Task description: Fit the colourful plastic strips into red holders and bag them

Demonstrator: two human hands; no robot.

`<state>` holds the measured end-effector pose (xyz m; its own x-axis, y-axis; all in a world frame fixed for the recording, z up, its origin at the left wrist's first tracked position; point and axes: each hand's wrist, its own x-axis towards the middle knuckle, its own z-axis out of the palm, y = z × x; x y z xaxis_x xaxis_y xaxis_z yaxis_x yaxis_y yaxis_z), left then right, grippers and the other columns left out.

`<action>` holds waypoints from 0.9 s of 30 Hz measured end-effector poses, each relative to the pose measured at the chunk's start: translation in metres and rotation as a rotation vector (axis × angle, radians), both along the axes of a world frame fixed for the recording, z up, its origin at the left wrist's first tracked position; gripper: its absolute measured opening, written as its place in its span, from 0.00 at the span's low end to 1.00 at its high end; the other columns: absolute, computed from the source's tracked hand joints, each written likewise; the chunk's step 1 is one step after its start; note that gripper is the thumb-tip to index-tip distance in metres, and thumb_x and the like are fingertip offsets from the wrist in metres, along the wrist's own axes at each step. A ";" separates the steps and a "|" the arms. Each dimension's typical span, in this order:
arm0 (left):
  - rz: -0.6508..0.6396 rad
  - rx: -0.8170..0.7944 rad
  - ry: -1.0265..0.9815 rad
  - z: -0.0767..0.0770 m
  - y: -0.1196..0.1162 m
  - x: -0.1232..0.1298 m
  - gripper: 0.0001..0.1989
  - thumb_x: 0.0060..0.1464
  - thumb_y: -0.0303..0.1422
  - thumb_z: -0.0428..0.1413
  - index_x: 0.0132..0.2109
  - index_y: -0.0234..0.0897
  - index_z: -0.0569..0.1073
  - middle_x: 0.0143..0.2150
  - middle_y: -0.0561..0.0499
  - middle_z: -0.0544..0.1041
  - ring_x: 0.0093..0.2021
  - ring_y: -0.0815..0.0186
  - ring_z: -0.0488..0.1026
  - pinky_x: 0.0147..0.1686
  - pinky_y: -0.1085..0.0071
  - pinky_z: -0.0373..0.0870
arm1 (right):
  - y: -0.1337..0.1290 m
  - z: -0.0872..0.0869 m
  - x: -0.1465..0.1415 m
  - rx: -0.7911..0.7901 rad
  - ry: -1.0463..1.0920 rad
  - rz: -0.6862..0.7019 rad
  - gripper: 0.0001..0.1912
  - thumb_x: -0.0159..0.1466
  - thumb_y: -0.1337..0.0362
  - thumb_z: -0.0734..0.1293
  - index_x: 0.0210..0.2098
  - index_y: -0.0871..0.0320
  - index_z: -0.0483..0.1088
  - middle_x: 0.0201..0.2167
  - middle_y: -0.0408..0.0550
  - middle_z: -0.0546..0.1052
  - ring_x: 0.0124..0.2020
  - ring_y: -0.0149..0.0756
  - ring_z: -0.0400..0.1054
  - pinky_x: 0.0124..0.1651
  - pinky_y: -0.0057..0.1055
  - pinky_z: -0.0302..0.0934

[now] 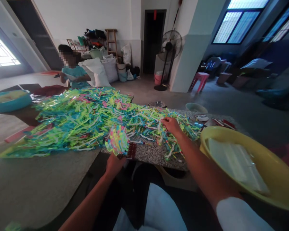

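Note:
My left hand [115,164] is closed round the lower end of a bundle of colourful strips [117,140], whose pink, yellow and blue tops fan out upward near the table's front edge. Farther right, my right hand [170,124] reaches over the pile of strips [86,118], its thumb and fingers pressed together at the pile's surface. What those fingertips hold, if anything, is too small to make out. The heap of green, blue, white and pink strips covers much of the speckled stone table [146,154]. A dark red patterned object [131,150] lies beside the bundle.
On the right, a yellow basin [281,179] holds clear plastic packs [238,160]. A blue basin [12,104] stands at the far left. Behind the pile sits a person [75,77] in a light blue shirt. A standing fan [168,48] and pink stool [202,77] are farther back.

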<state>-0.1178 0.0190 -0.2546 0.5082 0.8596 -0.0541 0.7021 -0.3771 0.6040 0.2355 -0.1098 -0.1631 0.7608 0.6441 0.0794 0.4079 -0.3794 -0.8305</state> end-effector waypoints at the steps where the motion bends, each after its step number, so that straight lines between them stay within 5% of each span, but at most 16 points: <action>1: 0.003 0.005 0.005 -0.001 0.001 0.000 0.21 0.53 0.36 0.59 0.54 0.37 0.76 0.49 0.43 0.82 0.51 0.52 0.78 0.45 0.66 0.72 | 0.005 0.000 -0.003 0.011 0.096 0.028 0.11 0.64 0.57 0.66 0.34 0.60 0.74 0.22 0.41 0.73 0.21 0.28 0.62 0.25 0.23 0.56; 5: -0.016 0.015 0.005 -0.004 0.003 -0.001 0.19 0.53 0.37 0.60 0.52 0.37 0.77 0.48 0.43 0.82 0.51 0.52 0.78 0.45 0.66 0.72 | 0.024 -0.008 -0.016 -0.082 0.300 0.117 0.08 0.62 0.62 0.68 0.28 0.59 0.70 0.19 0.38 0.70 0.17 0.24 0.57 0.22 0.21 0.54; 9: -0.040 -0.003 -0.022 -0.005 0.003 -0.002 0.21 0.54 0.36 0.60 0.55 0.37 0.75 0.46 0.44 0.82 0.51 0.54 0.78 0.44 0.68 0.71 | 0.037 -0.022 -0.027 -0.253 0.160 0.127 0.11 0.64 0.62 0.67 0.27 0.59 0.72 0.19 0.41 0.72 0.18 0.27 0.62 0.25 0.23 0.57; 13: -0.025 0.027 -0.039 -0.001 0.002 -0.006 0.22 0.54 0.36 0.60 0.55 0.38 0.75 0.51 0.43 0.81 0.54 0.53 0.76 0.46 0.67 0.71 | 0.047 -0.029 -0.036 -0.327 -0.067 0.025 0.10 0.65 0.64 0.65 0.42 0.60 0.77 0.35 0.50 0.81 0.36 0.37 0.74 0.40 0.27 0.64; 17: 0.054 0.055 -0.024 0.007 0.002 -0.012 0.21 0.54 0.36 0.59 0.54 0.36 0.75 0.53 0.42 0.79 0.54 0.53 0.76 0.47 0.67 0.71 | 0.063 -0.028 -0.055 -0.346 -0.364 0.075 0.17 0.69 0.63 0.62 0.54 0.58 0.74 0.50 0.53 0.79 0.52 0.40 0.72 0.52 0.29 0.61; 21: 0.087 0.037 0.030 0.011 0.005 -0.017 0.19 0.55 0.37 0.58 0.53 0.37 0.76 0.50 0.43 0.81 0.52 0.52 0.77 0.47 0.65 0.71 | 0.091 -0.029 -0.086 -0.425 -0.422 0.296 0.17 0.71 0.60 0.59 0.46 0.57 0.78 0.46 0.52 0.80 0.49 0.40 0.73 0.51 0.29 0.61; 27: 0.060 0.048 -0.006 0.005 0.004 -0.023 0.20 0.54 0.37 0.59 0.54 0.39 0.76 0.52 0.44 0.80 0.53 0.53 0.76 0.48 0.66 0.72 | 0.138 -0.042 -0.112 -0.541 -0.339 0.179 0.23 0.68 0.49 0.63 0.48 0.62 0.77 0.47 0.62 0.80 0.50 0.48 0.74 0.50 0.34 0.63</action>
<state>-0.1403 0.0234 -0.2495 0.4561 0.8899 -0.0092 0.7207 -0.3632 0.5905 0.1234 0.0283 -0.2053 0.6278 0.7748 -0.0747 0.7089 -0.6087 -0.3563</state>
